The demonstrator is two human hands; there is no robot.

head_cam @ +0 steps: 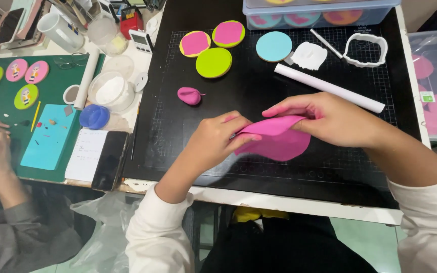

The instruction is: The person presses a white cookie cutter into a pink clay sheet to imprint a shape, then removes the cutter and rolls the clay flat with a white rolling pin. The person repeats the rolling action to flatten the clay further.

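A black cutting mat (259,96) covered the table. Near its front edge, the left hand (216,141) and right hand (330,119) both pinched a pink fondant sheet (279,139), lifting its rear edge off the mat.

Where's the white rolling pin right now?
Head view: the white rolling pin lies diagonally on the black cutting mat, just beyond the right hand, below the white cutter.

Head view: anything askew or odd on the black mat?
Only slightly: the pink sheet is folded over on itself between the left hand and right hand. A pink lump lies loose on the black mat. Nothing is spilled.
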